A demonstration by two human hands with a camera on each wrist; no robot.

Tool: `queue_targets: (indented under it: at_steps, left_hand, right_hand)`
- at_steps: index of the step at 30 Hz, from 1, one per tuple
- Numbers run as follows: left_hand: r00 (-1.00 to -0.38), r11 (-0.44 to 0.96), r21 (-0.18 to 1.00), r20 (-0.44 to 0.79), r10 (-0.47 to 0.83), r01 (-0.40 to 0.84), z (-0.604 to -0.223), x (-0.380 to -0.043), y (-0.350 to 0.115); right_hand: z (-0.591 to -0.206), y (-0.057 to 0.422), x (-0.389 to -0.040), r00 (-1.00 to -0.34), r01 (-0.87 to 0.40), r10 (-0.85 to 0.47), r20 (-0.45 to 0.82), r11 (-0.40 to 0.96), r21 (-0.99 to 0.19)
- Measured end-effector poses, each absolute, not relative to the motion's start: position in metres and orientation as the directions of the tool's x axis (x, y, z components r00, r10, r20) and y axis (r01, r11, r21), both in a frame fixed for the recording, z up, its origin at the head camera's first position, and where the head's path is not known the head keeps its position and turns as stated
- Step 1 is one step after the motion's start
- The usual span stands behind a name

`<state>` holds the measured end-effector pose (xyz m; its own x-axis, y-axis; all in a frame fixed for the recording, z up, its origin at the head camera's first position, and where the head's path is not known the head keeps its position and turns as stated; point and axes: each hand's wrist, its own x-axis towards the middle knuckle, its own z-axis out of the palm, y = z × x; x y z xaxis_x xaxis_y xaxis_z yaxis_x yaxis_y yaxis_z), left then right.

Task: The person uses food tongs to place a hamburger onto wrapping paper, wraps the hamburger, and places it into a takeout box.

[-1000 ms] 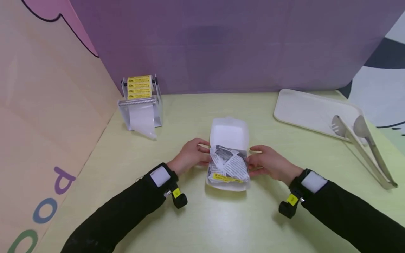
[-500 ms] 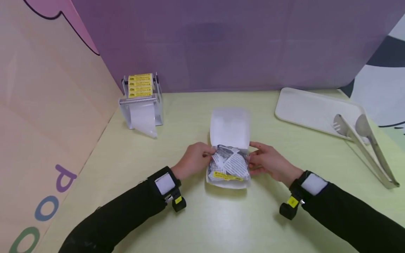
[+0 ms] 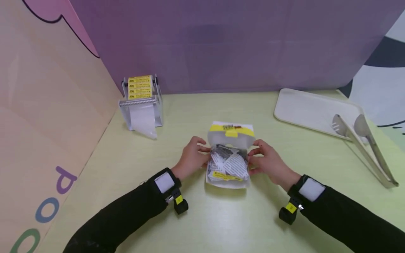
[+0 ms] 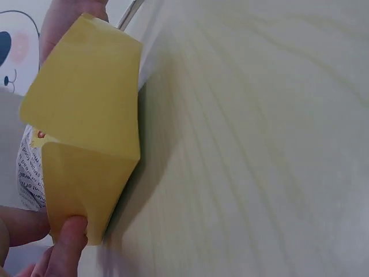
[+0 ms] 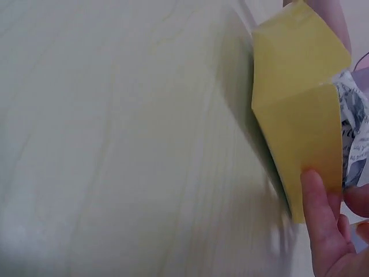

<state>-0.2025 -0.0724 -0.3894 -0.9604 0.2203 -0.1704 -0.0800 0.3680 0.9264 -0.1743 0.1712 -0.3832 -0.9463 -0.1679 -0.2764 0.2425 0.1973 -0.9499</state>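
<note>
A yellow and white burger box (image 3: 232,130) stands mid-table in the head view, its lid tilted up and forward over the base. Inside the base lies a bundle wrapped in newsprint-patterned paper (image 3: 230,162) with a yellow sticker (image 3: 227,176) at its front. My left hand (image 3: 193,156) pinches the box's left side near the hinge. In the left wrist view, a finger (image 4: 70,242) presses the yellow outer wall. On the opposite side my right hand (image 3: 267,162) pinches the wall, a fingertip (image 5: 313,187) outside and the thumb (image 5: 358,199) at the inner edge.
At the back left stands a label dispenser (image 3: 141,103) with a roll of yellow labels. A white tray (image 3: 303,107) lies at the back right, with metal tongs (image 3: 368,151) resting over its right end. A purple wall (image 3: 237,45) closes off the table's back.
The lid has swung up from lying back and now leans forward, showing its printed outside. My left hand shifted slightly over the rim and back; my right fingers stay at the right side.
</note>
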Motion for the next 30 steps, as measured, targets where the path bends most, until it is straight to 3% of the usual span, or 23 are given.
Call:
queue_targets:
  at_steps: [6, 12, 19, 30]
  left_hand:
    - [-0.951, 0.334, 0.927, -0.243, 0.19, -0.171, -0.389, -0.204, -0.071]
    - [-0.957, 0.316, 0.94, -0.2, 0.209, -0.127, -0.391, -0.199, -0.075]
    - [-0.924, 0.411, 0.909, -0.211, 0.32, -0.065, -0.388, -0.192, -0.084]
    - [-0.855, 0.639, 0.769, -0.305, 0.418, 0.038, -0.378, -0.188, -0.096]
  right_hand:
    - [-0.381, 0.173, -0.173, -0.95, 0.211, -0.18, -0.254, 0.226, -0.951]
    - [-0.381, 0.179, -0.168, -0.932, 0.215, -0.248, -0.264, 0.209, -0.954]
    - [-0.378, 0.184, -0.165, -0.901, 0.228, -0.325, -0.288, 0.212, -0.95]
    - [-0.373, 0.197, -0.163, -0.785, 0.113, -0.485, -0.385, 0.499, -0.859]
